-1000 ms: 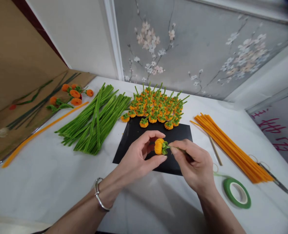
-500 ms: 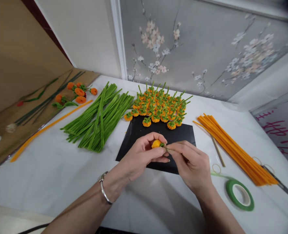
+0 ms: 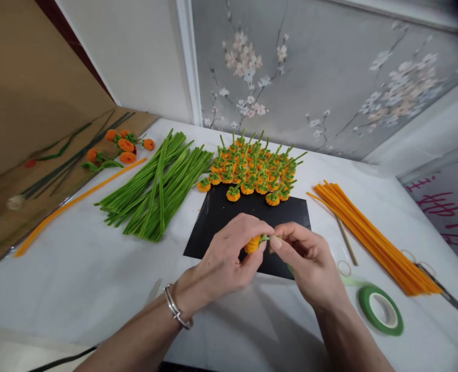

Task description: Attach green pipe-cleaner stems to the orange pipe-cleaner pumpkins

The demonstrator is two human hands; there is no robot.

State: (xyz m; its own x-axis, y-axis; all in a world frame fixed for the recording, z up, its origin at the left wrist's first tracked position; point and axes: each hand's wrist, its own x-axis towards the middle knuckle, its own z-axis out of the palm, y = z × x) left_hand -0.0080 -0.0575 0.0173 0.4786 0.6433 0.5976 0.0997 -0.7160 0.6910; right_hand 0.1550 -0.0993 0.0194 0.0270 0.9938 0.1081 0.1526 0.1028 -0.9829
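Observation:
My left hand [image 3: 232, 256] is closed around a small orange pipe-cleaner flower [image 3: 252, 245], its green stem pointing right. The fingertips of my right hand [image 3: 308, 261] pinch that green stem [image 3: 265, 238] just beside my left fingers. A pale green strip runs from a roll of green floral tape [image 3: 398, 321] toward my right hand and passes behind it; its end is hidden. Both hands are above a black sheet [image 3: 213, 227]. Beyond it stand many similar orange flowers [image 3: 248, 187] with green stems upward.
Green pipe cleaners [image 3: 155, 191] lie in a heap on the left, near a single orange pipe cleaner [image 3: 77, 199]. Finished orange flowers [image 3: 126, 158] rest at the far left. On the right are a bundle of orange pipe cleaners [image 3: 380, 240], a thin stick [image 3: 346, 240] and scissors [image 3: 452, 297].
My left hand has turned over, back upward, and its fingertips now pinch near the stem base. My right fingers have shifted on the stem, and the tape strip has moved slightly.

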